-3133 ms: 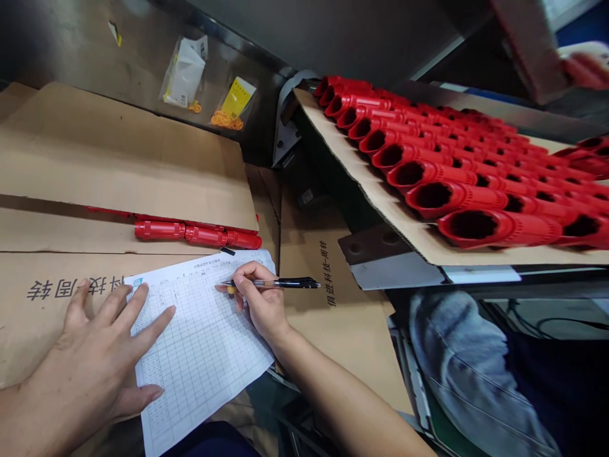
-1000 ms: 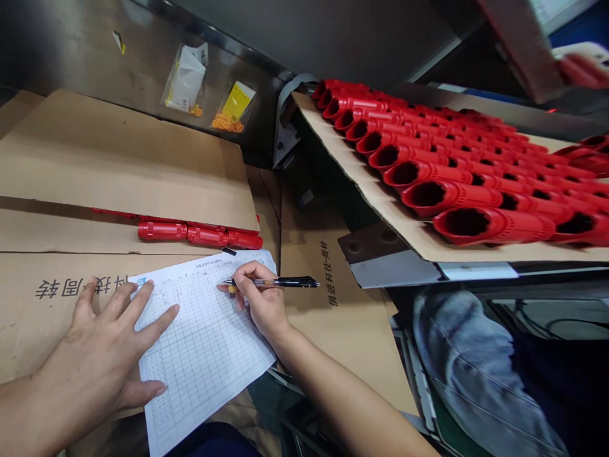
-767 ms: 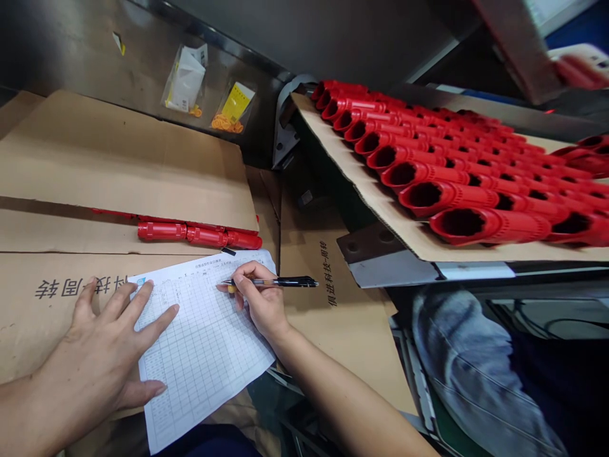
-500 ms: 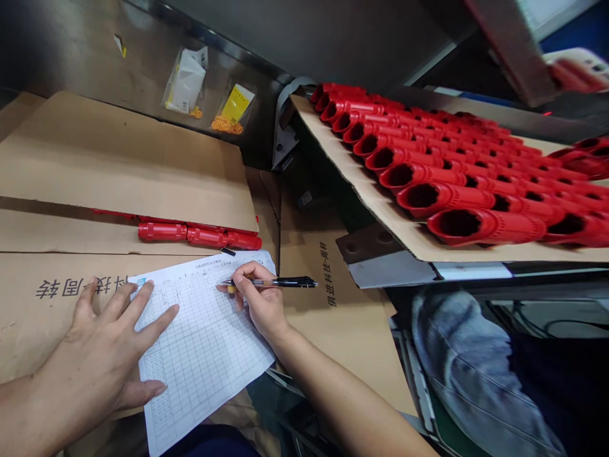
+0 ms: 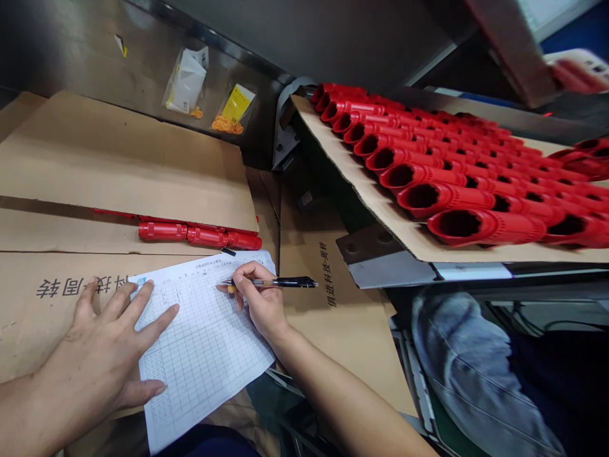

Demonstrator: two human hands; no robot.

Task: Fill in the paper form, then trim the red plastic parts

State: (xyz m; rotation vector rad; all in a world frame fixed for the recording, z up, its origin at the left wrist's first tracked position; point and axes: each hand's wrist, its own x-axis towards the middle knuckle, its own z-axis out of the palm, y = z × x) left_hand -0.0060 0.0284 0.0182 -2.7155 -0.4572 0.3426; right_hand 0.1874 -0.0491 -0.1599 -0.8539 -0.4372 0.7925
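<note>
Fingers (image 5: pixel 247 274) of the right hand (image 5: pixel 259 298) pinch a black pen (image 5: pixel 276 282), its tip touching the top part of a gridded sheet of paper (image 5: pixel 204 349). The left hand (image 5: pixel 102 352) lies flat, fingers (image 5: pixel 143 304) spread, with the fingertips resting on the sheet's left edge and the palm on the cardboard box (image 5: pixel 47 304) underneath. The sheet's lower corner hangs past the box edge, so I judge that a hard pen stroke or a lifted left hand could let the paper slide or crease there. Just beyond the sheet, red tubes (image 5: pixel 200 235) lie in the gap between the flaps. To the right, more red tubes (image 5: pixel 457 190) lie in rows on a tilted cardboard sheet (image 5: pixel 380 203) and could roll if bumped.
</note>
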